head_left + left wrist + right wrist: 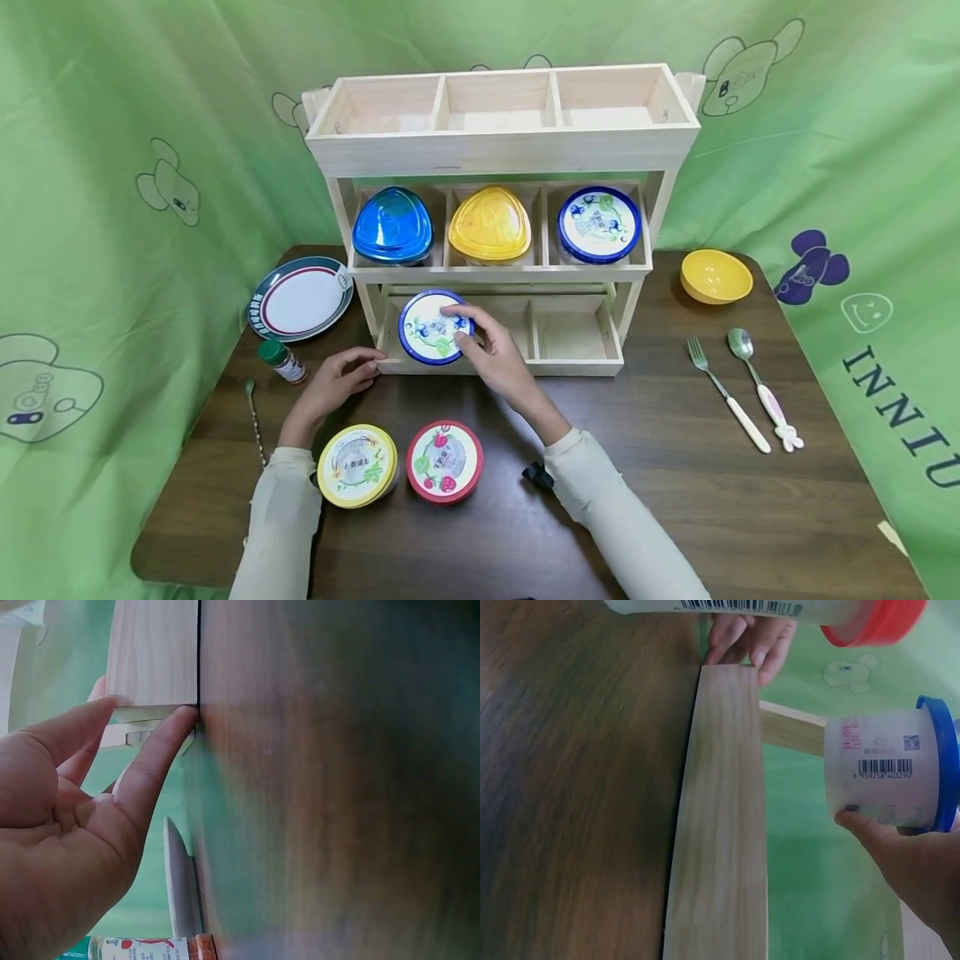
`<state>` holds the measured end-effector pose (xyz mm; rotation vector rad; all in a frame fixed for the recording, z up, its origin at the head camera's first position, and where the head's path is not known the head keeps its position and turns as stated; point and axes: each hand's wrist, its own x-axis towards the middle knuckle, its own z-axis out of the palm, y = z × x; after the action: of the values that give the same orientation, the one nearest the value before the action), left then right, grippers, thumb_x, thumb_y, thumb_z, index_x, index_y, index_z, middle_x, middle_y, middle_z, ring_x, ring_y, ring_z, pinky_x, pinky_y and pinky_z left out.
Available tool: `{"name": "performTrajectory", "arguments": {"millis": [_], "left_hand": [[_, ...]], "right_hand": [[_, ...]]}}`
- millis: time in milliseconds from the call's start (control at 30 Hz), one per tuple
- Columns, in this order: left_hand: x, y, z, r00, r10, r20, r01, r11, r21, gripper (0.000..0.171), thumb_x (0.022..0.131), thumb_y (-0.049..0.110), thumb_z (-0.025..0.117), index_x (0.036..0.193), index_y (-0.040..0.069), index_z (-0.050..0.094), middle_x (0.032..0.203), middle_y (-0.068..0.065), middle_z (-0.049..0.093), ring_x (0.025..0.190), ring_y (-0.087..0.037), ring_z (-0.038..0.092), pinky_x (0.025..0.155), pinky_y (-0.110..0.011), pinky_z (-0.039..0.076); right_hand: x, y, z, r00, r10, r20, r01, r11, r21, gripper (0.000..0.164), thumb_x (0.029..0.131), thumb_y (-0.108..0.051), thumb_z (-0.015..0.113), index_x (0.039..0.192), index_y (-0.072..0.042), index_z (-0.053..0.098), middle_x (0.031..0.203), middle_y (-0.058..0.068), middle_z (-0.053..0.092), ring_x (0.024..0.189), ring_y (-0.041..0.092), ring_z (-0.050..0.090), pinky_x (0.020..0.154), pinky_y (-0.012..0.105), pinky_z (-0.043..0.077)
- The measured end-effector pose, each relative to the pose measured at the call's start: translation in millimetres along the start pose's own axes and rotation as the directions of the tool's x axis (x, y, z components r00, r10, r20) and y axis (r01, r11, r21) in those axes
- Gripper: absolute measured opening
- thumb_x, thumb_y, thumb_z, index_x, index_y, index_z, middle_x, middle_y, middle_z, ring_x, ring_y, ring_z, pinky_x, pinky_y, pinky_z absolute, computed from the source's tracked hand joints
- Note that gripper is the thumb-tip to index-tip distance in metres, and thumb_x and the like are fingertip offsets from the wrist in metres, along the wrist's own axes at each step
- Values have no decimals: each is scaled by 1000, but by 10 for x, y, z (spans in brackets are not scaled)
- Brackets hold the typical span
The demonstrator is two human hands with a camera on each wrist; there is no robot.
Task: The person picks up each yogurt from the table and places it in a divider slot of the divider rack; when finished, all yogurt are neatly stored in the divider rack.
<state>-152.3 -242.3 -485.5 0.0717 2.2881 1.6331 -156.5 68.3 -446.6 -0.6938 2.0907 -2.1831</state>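
My right hand (501, 357) holds a round tub (429, 329) with a blue-rimmed blueberry lid over the left compartment of the wooden rack's lowest tray (573, 367). From the right wrist, the tub's pale side (874, 791) shows a barcode, and the thumb lies along it near the base. My left hand (339, 385) is at that tray's front left corner. In the left wrist view its thumb and a finger (154, 761) pinch the end of the front board (154, 652) from opposite edges. A yellow-lidded tub (356, 467) and a red-lidded tub (445, 462) stand between my forearms.
The middle shelf holds a blue-lidded container (393, 225), a yellow-lidded container (491, 223) and another blueberry tub (599, 225). Left lie a plate (300, 300), a green-capped jar (282, 362) and a thin spoon (257, 421); right, a yellow bowl (716, 277), fork (727, 396) and spoon (765, 392).
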Motion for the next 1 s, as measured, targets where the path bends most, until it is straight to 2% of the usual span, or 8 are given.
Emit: {"name": "performTrajectory", "arguments": {"millis": [133, 300, 433, 500, 733, 800, 900, 1000], "left_hand": [[-7, 6, 1, 1000, -9, 2, 9, 1000, -4, 33, 116, 11, 54, 143, -6, 61, 149, -29, 55, 143, -45, 52, 113, -49, 50], [-12, 13, 4, 1000, -12, -2, 12, 1000, -8, 33, 116, 11, 53, 143, -6, 62, 149, -28, 56, 142, -44, 53, 114, -49, 50], [-13, 19, 7, 1000, -13, 0, 13, 1000, -3, 33, 116, 11, 53, 143, -6, 62, 149, -28, 56, 142, -44, 53, 114, -49, 50], [-13, 18, 6, 1000, -14, 0, 14, 1000, 2, 33, 116, 12, 53, 143, -6, 61, 149, -28, 55, 142, -44, 53, 114, -49, 50], [-9, -4, 3, 1000, -12, 1, 12, 1000, 8, 34, 116, 13, 54, 144, -5, 61, 150, -27, 55, 141, -44, 54, 113, -46, 51], [-8, -9, 2, 1000, -8, 0, 8, 1000, 6, 33, 116, 12, 54, 143, -5, 61, 149, -28, 55, 141, -43, 54, 113, -46, 51], [-6, -11, 2, 1000, -1, -2, 1, 1000, 0, 34, 116, 12, 54, 143, -6, 61, 148, -28, 56, 141, -43, 54, 113, -46, 52], [-8, -14, 1, 1000, 2, -3, -2, 1000, -7, 34, 116, 12, 54, 143, -6, 61, 148, -28, 56, 141, -42, 53, 112, -46, 52]], "right_hand": [[46, 47, 47, 1000, -3, 4, 3, 1000, -2, 35, 111, -5, 56, 145, -1, 63, 154, 13, 58, 130, 20, 54, 97, 26, 53], [95, 106, 80, 1000, 8, 6, -8, 1000, -1, 36, 111, -6, 54, 145, -2, 64, 153, 10, 59, 121, 18, 54, 86, 30, 53], [140, 155, 112, 1000, 18, 4, -18, 1000, -6, 36, 111, -5, 54, 145, -2, 64, 151, 11, 59, 116, 19, 53, 74, 28, 50], [163, 182, 128, 1000, 20, 3, -20, 1000, -10, 36, 111, -6, 54, 146, -2, 63, 152, 12, 59, 117, 20, 54, 74, 26, 50], [223, 269, 194, 1000, 27, -7, -27, 1000, -13, 36, 111, -7, 54, 145, -1, 63, 153, 14, 59, 123, 20, 56, 87, 34, 57], [239, 288, 214, 999, 42, -29, -42, 999, -18, 36, 111, -6, 54, 145, -2, 64, 153, 12, 59, 121, 20, 57, 86, 36, 57], [262, 301, 242, 995, 66, -74, -69, 997, -32, 37, 110, -6, 55, 145, -3, 65, 154, 12, 59, 128, 21, 57, 94, 34, 56], [284, 304, 270, 989, 88, -115, -94, 994, -50, 37, 108, -6, 56, 144, -3, 66, 154, 12, 60, 137, 24, 55, 104, 37, 54]]}}
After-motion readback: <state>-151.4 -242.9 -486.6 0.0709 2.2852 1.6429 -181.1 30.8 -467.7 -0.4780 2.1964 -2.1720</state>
